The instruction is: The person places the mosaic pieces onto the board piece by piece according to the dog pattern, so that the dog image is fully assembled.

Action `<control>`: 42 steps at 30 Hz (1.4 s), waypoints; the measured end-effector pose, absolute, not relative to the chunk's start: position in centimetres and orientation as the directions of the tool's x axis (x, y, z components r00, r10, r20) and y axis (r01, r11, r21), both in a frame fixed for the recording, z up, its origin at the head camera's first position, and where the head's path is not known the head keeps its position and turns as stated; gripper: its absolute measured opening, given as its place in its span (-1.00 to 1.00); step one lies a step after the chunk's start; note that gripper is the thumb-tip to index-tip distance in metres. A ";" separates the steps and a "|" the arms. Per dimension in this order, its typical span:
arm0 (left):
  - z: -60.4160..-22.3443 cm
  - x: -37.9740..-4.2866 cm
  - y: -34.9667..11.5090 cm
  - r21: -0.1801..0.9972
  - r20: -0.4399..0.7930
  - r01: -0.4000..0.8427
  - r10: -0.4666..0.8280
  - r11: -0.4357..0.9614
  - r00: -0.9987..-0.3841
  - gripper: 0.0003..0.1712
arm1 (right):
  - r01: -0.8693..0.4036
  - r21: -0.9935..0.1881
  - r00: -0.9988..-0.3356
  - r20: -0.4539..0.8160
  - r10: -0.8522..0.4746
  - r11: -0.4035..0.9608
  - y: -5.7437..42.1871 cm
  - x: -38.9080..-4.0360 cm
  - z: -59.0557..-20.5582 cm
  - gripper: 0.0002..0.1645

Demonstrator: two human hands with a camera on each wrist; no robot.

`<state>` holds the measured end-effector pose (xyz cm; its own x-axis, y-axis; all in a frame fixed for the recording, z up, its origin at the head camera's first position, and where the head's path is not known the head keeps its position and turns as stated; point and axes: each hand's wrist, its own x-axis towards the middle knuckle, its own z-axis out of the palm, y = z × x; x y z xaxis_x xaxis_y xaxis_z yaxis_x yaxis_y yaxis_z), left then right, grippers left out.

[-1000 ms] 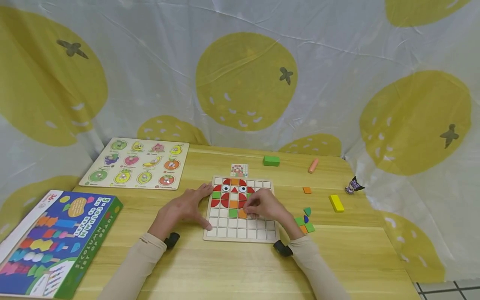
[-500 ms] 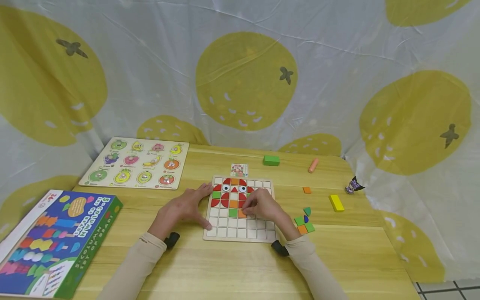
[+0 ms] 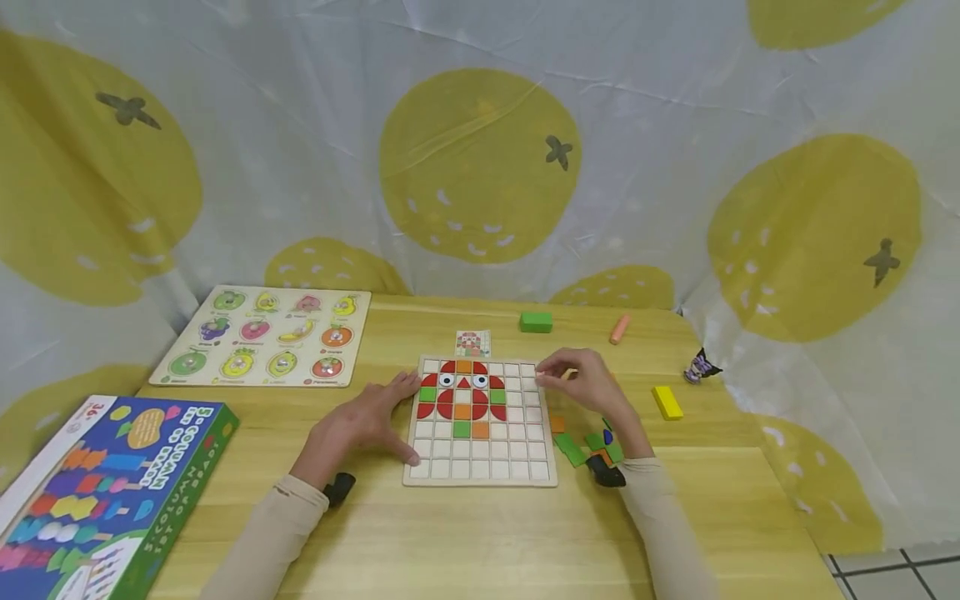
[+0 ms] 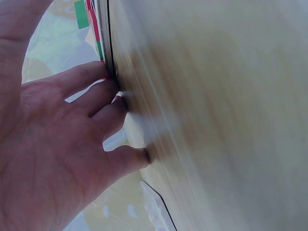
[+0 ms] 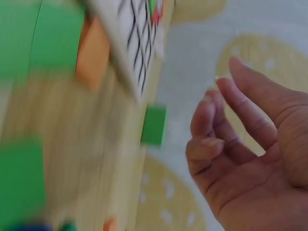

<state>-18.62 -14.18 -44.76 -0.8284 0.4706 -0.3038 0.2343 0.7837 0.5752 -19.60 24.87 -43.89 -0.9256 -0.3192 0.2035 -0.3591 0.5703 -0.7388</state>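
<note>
A white gridded wooden board (image 3: 517,457) carries red, green and orange tiles forming a figure with two eyes. In its fifth row a green tile (image 3: 461,429) and an orange tile (image 3: 480,430) sit side by side. My left hand (image 3: 356,429) rests at the board's left side, fingertips by the upper edge and thumb on a lower corner square. Off the board's upper right side hovers my right hand (image 3: 588,382); the right wrist view shows its thumb and index finger apart, holding nothing. Below it lie loose green tiles (image 3: 571,450) and an orange tile (image 3: 558,424).
A small picture card (image 3: 472,342) lies behind the board. Farther right are a green block (image 3: 536,322), an orange stick (image 3: 619,329), a yellow block (image 3: 667,402) and a small figurine (image 3: 701,367). A fruit puzzle (image 3: 258,337) and a bead-set box (image 3: 120,492) stand left.
My right hand has let go of the orange tile in the fifth row and moved right and up, off the board. The left hand stays at the board's edge; the head view has shifted slightly.
</note>
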 end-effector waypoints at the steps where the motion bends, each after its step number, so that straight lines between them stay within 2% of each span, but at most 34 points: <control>1: -44.8 -18.5 -14.2 0.576 -0.303 0.234 0.471 0.783 -0.829 0.49 | -0.353 -0.729 -0.931 0.214 -0.295 0.586 26.4 -19.7 -44.0 -0.79; 5: -44.9 -18.4 -14.2 0.585 -0.295 0.239 0.477 0.775 -0.828 0.49 | -0.287 -0.707 -0.958 0.194 -0.213 0.646 31.6 -19.7 -44.8 -0.57; 9: -44.8 -18.4 -14.2 0.583 -0.291 0.242 0.478 0.775 -0.829 0.48 | -0.162 -0.694 -0.986 0.095 -0.134 0.702 35.0 -19.8 -45.9 -0.36; 11: -44.7 -18.4 -14.3 0.582 -0.289 0.244 0.478 0.776 -0.829 0.48 | -0.119 -0.682 -0.993 0.061 -0.105 0.721 36.0 -19.8 -46.4 -0.32; 13: -44.7 -18.5 -14.3 0.579 -0.289 0.246 0.477 0.778 -0.830 0.48 | -0.105 -0.665 -0.994 0.055 -0.092 0.739 36.7 -19.9 -46.8 -0.35; 17: -44.7 -18.6 -14.2 0.574 -0.287 0.249 0.477 0.780 -0.831 0.49 | -0.121 -0.657 -0.993 0.074 -0.096 0.744 37.2 -19.8 -46.9 -0.56; 20: -44.7 -18.7 -14.2 0.577 -0.288 0.244 0.474 0.779 -0.832 0.49 | -0.118 -0.660 -0.993 0.068 -0.098 0.742 37.3 -19.8 -47.0 -0.65; 29: -44.6 -18.5 -14.2 0.577 -0.294 0.235 0.467 0.782 -0.834 0.49 | -0.109 -0.624 -0.993 0.038 -0.109 0.774 36.9 -20.0 -47.2 -0.77; 35: -44.6 -18.5 -14.3 0.577 -0.295 0.235 0.468 0.782 -0.833 0.49 | -0.075 -0.645 -0.996 0.018 -0.083 0.761 36.5 -19.9 -46.9 -0.80; 42: -44.7 -18.5 -14.3 0.578 -0.299 0.237 0.472 0.781 -0.829 0.48 | -0.106 -0.665 -0.992 0.123 -0.032 0.739 35.6 -19.6 -46.3 -0.91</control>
<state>-18.46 -14.30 -44.69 -0.8293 0.4724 -0.2986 0.2366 0.7809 0.5781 -19.57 35.57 -46.26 -0.9920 -0.0316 0.1225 -0.1057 0.7393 -0.6650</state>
